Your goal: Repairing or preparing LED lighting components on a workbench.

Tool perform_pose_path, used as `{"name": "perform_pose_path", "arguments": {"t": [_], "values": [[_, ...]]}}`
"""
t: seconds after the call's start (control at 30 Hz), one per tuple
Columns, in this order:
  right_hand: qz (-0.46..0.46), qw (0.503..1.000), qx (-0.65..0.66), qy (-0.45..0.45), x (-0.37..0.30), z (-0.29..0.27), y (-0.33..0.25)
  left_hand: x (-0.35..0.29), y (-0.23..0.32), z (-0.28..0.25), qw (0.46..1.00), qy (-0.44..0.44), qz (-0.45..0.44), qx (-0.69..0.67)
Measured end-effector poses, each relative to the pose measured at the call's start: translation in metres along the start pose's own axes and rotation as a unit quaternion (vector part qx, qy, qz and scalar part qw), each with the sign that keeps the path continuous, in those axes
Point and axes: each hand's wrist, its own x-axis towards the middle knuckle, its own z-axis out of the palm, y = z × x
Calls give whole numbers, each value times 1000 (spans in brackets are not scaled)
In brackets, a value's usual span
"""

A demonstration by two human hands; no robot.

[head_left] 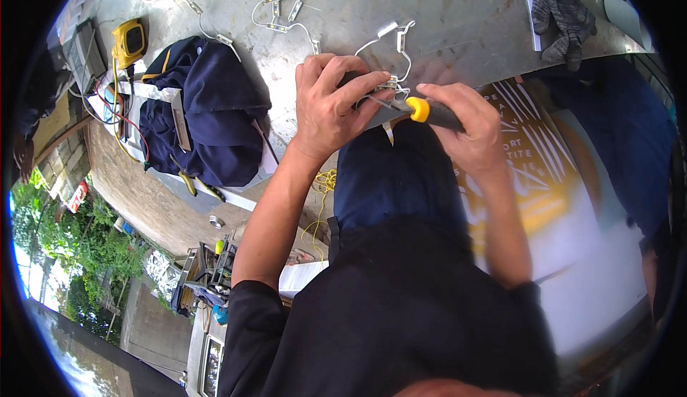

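My left hand (330, 100) is closed over a small white light module and its white wires (392, 82) at the near edge of a grey metal sheet (444, 11). My right hand (465, 125) grips a tool with a black handle and a yellow collar (418, 109), its thin metal tip pointing left into the module under my left fingers. More white modules on a wire string (286, 7) trail across the sheet toward the far left. Part of the module is hidden by my fingers.
A dark blue jacket (200, 111) lies at the left on the sheet. A yellow meter (129, 43) with red and black leads sits beyond it. Grey work gloves (562, 11) rest at the far right. A printed board (544, 175) lies below right.
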Motion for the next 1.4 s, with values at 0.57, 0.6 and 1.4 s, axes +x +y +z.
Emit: {"name": "perform_pose_path", "arguments": {"t": [0.57,0.6,1.4], "values": [[-29,979,-171,-112,-6,-62,-3,2,-5,-6,999,-35,-17,-25],[-28,978,-169,-114,-4,-62,-4,2,-7,-5,999,-31,-12,-27],[-65,924,-302,-226,25,-57,-33,2,-6,-7,998,-44,-24,-32]]}}
